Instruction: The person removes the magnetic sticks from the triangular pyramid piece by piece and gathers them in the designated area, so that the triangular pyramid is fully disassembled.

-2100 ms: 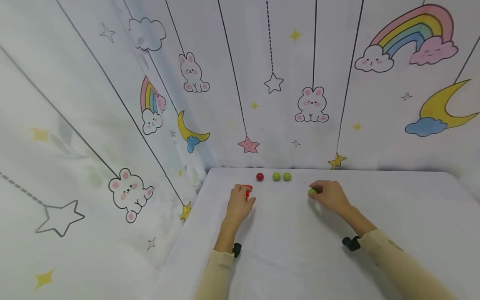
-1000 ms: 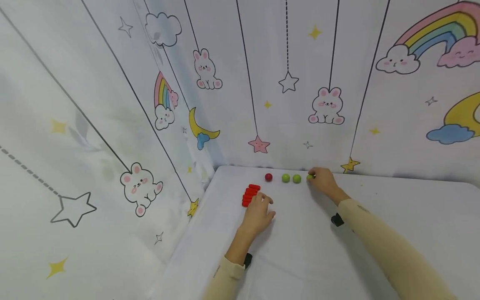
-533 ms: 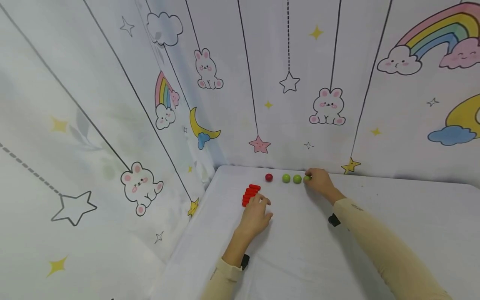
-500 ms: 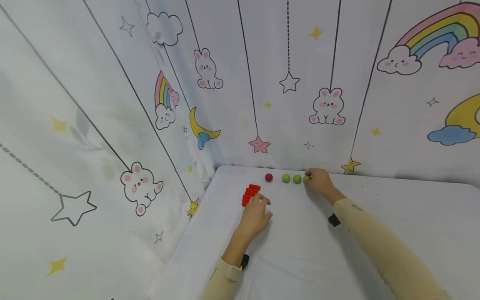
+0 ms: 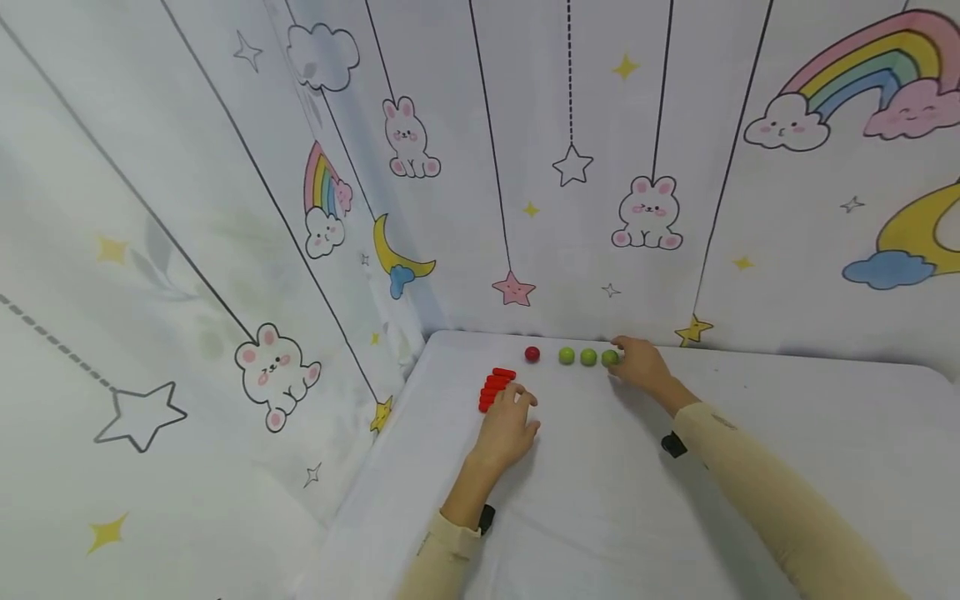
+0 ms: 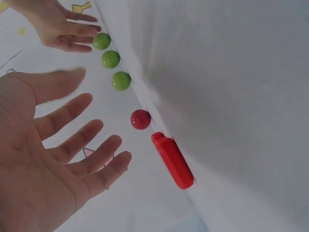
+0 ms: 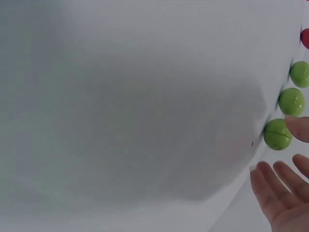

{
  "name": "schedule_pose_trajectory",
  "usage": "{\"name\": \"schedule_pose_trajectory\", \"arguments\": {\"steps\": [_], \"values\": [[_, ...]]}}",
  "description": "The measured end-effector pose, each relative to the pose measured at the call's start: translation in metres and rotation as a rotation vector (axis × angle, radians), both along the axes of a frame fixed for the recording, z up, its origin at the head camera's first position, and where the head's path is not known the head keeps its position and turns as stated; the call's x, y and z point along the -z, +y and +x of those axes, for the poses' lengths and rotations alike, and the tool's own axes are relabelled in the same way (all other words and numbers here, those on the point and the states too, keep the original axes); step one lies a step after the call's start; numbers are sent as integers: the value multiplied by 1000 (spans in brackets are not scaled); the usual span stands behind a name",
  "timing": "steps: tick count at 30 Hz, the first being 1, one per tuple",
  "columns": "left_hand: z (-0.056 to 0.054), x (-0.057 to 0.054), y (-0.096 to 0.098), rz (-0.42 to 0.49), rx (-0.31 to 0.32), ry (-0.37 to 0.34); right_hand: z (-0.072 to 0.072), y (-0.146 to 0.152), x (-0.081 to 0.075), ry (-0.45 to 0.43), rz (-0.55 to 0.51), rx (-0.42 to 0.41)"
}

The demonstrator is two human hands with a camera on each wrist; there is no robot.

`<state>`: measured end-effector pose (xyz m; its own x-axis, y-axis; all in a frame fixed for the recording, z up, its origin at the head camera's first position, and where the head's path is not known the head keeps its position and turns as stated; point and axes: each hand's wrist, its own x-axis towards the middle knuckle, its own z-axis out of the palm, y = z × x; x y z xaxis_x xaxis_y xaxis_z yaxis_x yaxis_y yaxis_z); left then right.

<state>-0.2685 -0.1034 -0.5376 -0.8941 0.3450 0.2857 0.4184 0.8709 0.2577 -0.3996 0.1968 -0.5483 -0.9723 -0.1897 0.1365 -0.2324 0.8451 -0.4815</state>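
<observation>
Three small green balls (image 5: 588,357) lie in a row near the table's back edge. My right hand (image 5: 637,362) is beside the rightmost green ball (image 7: 277,134), its fingers spread apart and its thumb close to the ball; whether they touch cannot be told. To the left of the green ones lies a dark red ball (image 5: 532,354). Several short bright red sticks (image 5: 492,390) form a column nearer to me, and my left hand (image 5: 506,429) hovers at their right with loosely bent fingers, hiding part of them. In the left wrist view, the left hand (image 6: 53,154) holds nothing.
The white-covered table (image 5: 787,433) runs to the right and toward me. A white curtain (image 5: 450,208) printed with bunnies, stars and rainbows stands right behind the back edge and along the left side.
My right hand has carried the third green ball back and left to the row's right end and released it. My left hand has moved right, off the red sticks, uncovering most of them.
</observation>
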Motion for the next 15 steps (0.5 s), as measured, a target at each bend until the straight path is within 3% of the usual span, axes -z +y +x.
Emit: {"name": "schedule_pose_trajectory", "arguments": {"steps": [10,15], "values": [[-13,-7,-12,-25,-49,51,43,6,-13,35,69,-30],[-17,-4,-20,23,-84,81,70,11,-18,81,105,-59]]}}
